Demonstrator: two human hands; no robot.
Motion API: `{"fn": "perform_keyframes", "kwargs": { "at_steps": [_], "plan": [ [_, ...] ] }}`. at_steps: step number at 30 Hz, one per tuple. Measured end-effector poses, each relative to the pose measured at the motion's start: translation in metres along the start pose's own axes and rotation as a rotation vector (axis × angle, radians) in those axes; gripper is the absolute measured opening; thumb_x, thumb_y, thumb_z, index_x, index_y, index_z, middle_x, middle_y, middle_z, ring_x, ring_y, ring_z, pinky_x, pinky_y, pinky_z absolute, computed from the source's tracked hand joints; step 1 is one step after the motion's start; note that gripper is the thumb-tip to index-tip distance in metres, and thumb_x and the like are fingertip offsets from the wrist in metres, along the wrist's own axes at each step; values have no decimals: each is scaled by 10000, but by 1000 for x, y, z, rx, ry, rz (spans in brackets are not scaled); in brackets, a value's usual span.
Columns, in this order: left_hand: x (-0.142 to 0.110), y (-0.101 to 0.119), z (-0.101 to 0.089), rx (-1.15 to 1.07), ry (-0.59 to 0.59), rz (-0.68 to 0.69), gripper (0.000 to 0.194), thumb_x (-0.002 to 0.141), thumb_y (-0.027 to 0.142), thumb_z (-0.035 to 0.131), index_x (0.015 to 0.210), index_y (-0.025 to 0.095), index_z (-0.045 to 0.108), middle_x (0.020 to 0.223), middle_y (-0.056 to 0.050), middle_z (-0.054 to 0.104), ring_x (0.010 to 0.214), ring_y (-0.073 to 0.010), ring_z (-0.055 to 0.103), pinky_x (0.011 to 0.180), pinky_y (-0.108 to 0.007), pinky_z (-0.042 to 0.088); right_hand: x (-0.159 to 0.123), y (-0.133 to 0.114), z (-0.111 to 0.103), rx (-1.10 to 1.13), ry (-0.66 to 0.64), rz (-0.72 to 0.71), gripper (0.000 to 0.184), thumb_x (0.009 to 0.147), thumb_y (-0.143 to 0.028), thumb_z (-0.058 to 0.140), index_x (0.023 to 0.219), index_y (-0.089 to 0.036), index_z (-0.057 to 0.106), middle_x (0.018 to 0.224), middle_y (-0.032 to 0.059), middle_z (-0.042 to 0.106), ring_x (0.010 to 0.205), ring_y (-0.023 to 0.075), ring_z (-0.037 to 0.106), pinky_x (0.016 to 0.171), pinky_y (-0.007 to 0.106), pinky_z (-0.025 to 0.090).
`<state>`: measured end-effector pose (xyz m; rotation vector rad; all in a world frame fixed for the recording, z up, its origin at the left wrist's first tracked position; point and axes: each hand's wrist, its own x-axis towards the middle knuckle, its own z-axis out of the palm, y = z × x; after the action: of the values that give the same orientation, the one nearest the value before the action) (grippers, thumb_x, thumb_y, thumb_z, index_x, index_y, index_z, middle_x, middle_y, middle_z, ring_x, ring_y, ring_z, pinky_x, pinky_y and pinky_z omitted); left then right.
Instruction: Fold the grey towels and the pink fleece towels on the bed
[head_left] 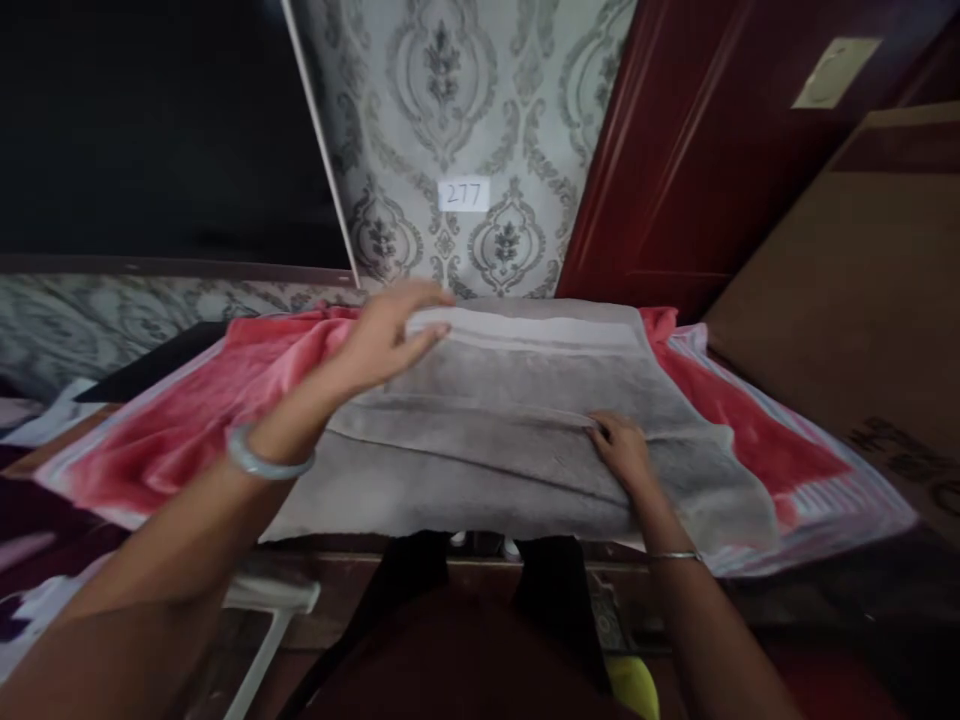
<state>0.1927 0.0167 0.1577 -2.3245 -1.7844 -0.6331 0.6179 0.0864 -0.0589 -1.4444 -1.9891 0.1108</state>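
A grey towel [465, 490] with a pale band along its far side lies spread before me, with a fold running across its middle. Over the far left part of that band, my left hand [394, 335] is open, thumb and fingers apart. It is slightly blurred, and I cannot tell whether it touches the cloth. My right hand [619, 445] pinches the raised fold edge right of the middle. Beneath the towel, a red and pink blanket [165, 420] with a striped border sticks out on both sides.
A dark television screen [150, 130] stands at the back left, before patterned wallpaper with a paper label [463, 194] reading 277. A dark red door [675, 130] and a large cardboard box [847, 300] are on the right. A white metal frame [274, 610] stands below left.
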Motion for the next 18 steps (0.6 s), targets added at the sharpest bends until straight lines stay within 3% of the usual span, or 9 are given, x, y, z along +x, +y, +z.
{"fn": "perform_keyframes", "kwargs": {
  "at_steps": [3, 5, 7, 12, 15, 18],
  "plan": [
    [-14, -18, 38, 26, -201, 8, 400, 924, 251, 617, 1309, 147, 643, 1349, -111, 676, 1228, -254, 644, 1072, -408, 498, 0, 7, 2, -30, -14, -54, 339, 896, -333, 496, 1060, -185, 754, 1147, 139, 761, 1096, 314, 680, 1001, 458, 499],
    [-32, -45, 64, 102, -319, -55, 401, 880, 190, 619, 1273, 134, 672, 1320, -141, 694, 1232, -283, 646, 1075, -424, 495, 2, 11, -2, -67, -43, -82, 352, 903, -325, 478, 1079, -191, 752, 1145, 136, 761, 1086, 309, 684, 985, 451, 509],
    [-48, -74, 81, 164, -342, -88, 394, 890, 179, 572, 1266, 145, 684, 1313, -151, 695, 1247, -295, 635, 1078, -437, 487, 3, 18, -12, -146, -83, -98, 356, 913, -318, 470, 1100, -204, 751, 1148, 131, 761, 1079, 308, 687, 969, 455, 514],
    [-63, -119, 90, 204, -319, -116, 346, 887, 170, 539, 1178, 155, 725, 1234, -155, 713, 1200, -295, 641, 1065, -424, 482, 3, 50, -48, -395, -152, -89, 349, 890, -295, 492, 1105, -205, 752, 1152, 129, 761, 1081, 327, 696, 969, 505, 516],
    [-62, -125, 91, 195, -291, -118, 294, 873, 184, 570, 1111, 179, 742, 1189, -142, 719, 1176, -276, 645, 1064, -400, 483, -1, 67, -66, -472, -170, -35, 362, 893, -284, 454, 1053, -199, 768, 1147, 142, 764, 1086, 340, 703, 925, 501, 539],
    [-60, -126, 92, 179, -241, -131, 246, 886, 180, 548, 1044, 189, 737, 1120, -125, 729, 1121, -256, 658, 1046, -382, 494, -4, 69, -78, -471, -148, -14, 383, 914, -285, 406, 958, -205, 779, 1078, 142, 778, 1024, 323, 722, 879, 465, 551]
  ]
}}
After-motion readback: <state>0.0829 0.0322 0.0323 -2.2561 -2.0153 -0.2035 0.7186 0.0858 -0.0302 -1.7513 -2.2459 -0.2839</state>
